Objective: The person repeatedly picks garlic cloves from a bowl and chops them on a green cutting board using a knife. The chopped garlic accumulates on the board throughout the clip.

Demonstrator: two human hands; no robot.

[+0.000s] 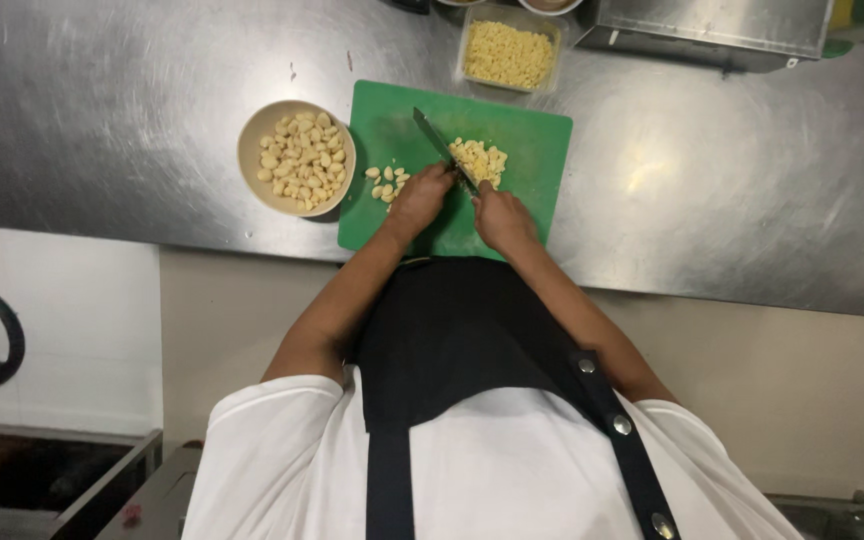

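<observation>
Looking down, I see my right hand (500, 215) closed round the handle of the knife (442, 150), blade angled up-left across the board (532, 170), edge against the chopped pile (479, 160), so the cut runs w/ my forearm. Left hand (420, 198) sits just left of the blade, fingers curled; can't tell if it pins anything. Whole cloves (388, 182) wait beside it, the bowl (252, 160) of more touching the board's left edge. Tub (509, 54) of mince sits beyond. Pile looks pale yellow, coarse, uneven bits.
</observation>
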